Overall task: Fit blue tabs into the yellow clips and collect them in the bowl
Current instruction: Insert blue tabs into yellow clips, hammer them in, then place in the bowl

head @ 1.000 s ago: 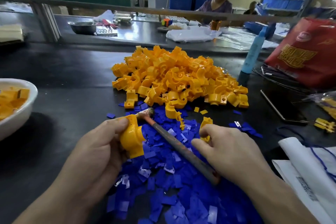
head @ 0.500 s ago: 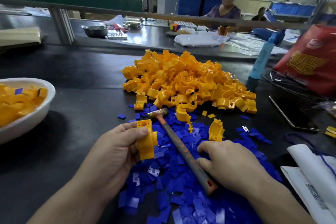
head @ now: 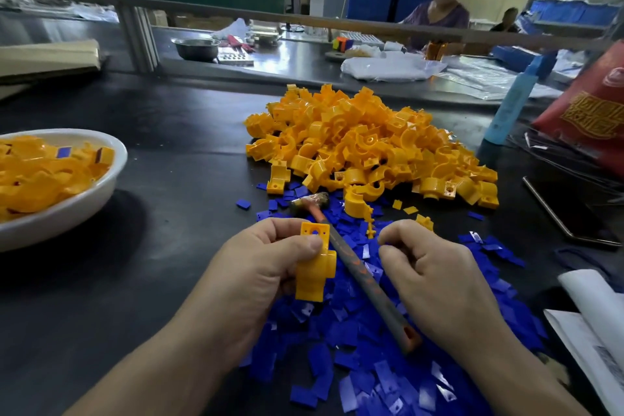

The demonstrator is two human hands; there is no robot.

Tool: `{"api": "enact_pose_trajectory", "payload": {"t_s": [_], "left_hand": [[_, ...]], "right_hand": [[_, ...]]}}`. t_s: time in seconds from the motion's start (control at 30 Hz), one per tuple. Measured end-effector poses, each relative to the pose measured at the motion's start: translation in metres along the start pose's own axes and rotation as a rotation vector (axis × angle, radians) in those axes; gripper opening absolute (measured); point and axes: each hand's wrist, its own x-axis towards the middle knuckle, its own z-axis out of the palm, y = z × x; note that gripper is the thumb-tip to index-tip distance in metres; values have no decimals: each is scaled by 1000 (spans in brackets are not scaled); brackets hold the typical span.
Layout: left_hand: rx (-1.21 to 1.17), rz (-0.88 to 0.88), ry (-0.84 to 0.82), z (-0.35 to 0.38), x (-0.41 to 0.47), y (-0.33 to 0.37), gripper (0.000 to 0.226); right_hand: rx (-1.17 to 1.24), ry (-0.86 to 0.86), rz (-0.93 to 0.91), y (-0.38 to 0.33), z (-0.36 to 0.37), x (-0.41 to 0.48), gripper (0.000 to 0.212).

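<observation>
My left hand (head: 256,273) grips a yellow clip (head: 315,267) upright, thumb pressed on its holed flange, just above the spread of blue tabs (head: 354,331). To its right my right hand (head: 435,277) hovers with fingers curled, thumb against index finger, pinching what looks like a small blue tab that is mostly hidden. A large pile of loose yellow clips (head: 371,145) lies beyond the tabs. At the far left stands the white bowl (head: 101,192), holding several clips, some showing blue tabs.
A small hammer (head: 368,277) lies diagonally across the tabs between my hands. A blue bottle (head: 513,105), a red bag (head: 587,111), a dark flat device (head: 574,209) and white papers (head: 601,324) sit along the right. A person sits across the far bench.
My left hand turned the clip upright and brought it closer. My right hand lifted off the blue tab pile with fingers curled. The view shifted, and the bowl shows further in.
</observation>
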Motion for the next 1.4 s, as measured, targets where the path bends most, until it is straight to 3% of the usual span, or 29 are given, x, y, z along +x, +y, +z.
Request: {"api": "enact_pose_trajectory", "payload": {"t_s": [0.23, 0.33, 0.5, 0.7, 0.8, 0.97, 1.07, 1.2, 1.4], "left_hand": [[56, 17, -38, 4, -4, -3, 50], [102, 47, -61, 3, -6, -4, 54], [115, 110, -58, 4, -8, -4, 51], [170, 112, -104, 6, -7, -4, 55], [162, 114, -123, 7, -8, -6, 45], [173, 115, -130, 6, -10, -5, 34], [166, 117, -115, 7, -11, -5, 39], [162, 108, -106, 8, -11, -5, 43], [159, 100, -114, 10, -13, -5, 41]], "right_hand": [[500, -134, 203, -13, 5, -3, 17], [665, -145, 202, -18, 7, -6, 16], [620, -102, 91, -22, 11, -8, 28], [414, -79, -70, -24, 9, -11, 14], [368, -59, -103, -24, 8, -10, 11], [408, -16, -67, -23, 10, -11, 23], [509, -77, 7, -21, 11, -10, 30], [652, -150, 21, -20, 11, -9, 22], [685, -148, 34, -18, 14, -9, 20]]}}
